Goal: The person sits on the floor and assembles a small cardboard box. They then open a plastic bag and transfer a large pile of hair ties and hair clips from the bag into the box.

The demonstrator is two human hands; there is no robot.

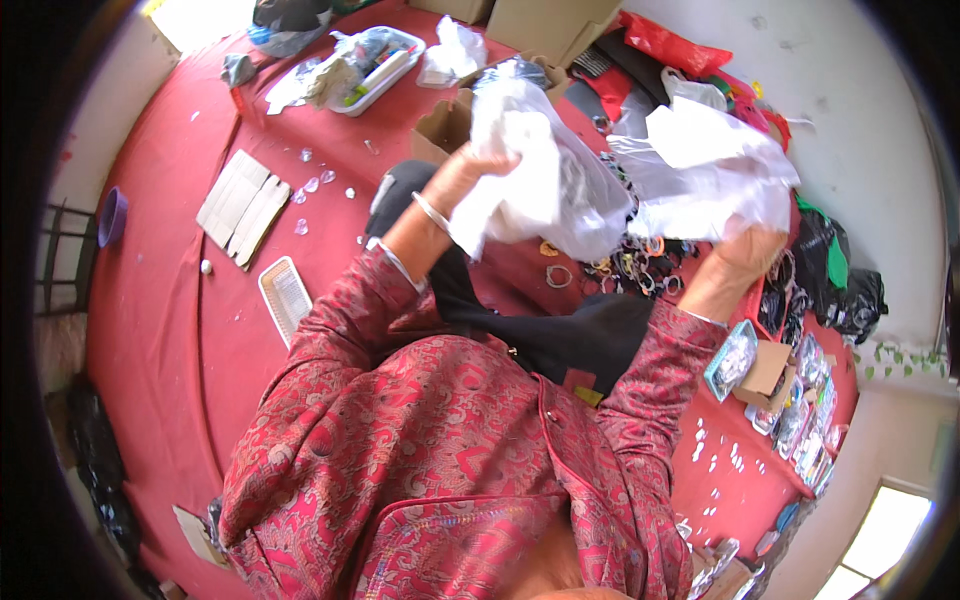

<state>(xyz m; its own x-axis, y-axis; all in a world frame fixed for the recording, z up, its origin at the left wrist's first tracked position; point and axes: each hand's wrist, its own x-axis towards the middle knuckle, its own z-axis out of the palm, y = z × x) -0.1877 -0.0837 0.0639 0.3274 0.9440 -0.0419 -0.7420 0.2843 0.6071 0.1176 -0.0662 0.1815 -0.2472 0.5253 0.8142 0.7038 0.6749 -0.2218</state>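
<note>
Watching through the head view, I am seeing both bare hands working with thin plastic above the red floor (335,215). My left hand (487,165) is curling its fingers closed on a bunched white bag (520,185), with the thumb side lying toward the plastic. My right hand (748,252) is pinching the lower right edge of a whitish translucent bag (715,185); its fingertips are blurring into the plastic, so I cannot tell exactly how far they are bent. A gap is separating the two hands.

The white bag is hanging in front of the left hand, its long axis running roughly up and down the view, slightly tilted, with a clearer, greyish part spreading toward the right. The translucent bag is stretching mostly sideways, its long axis running left to right, one whiter flap pointing up. Where the plastic is nearly meeting in the middle, I cannot tell whether the pieces are joined.

Below the plastic, a pile of small rings and bands (635,268) is lying on the floor, just beyond the dark trousers (540,335). Behind the left hand, a brown carton (437,130) is standing near, and farther left a flattened cardboard piece (243,210) and a pale basket (286,300) are lying apart.
</note>
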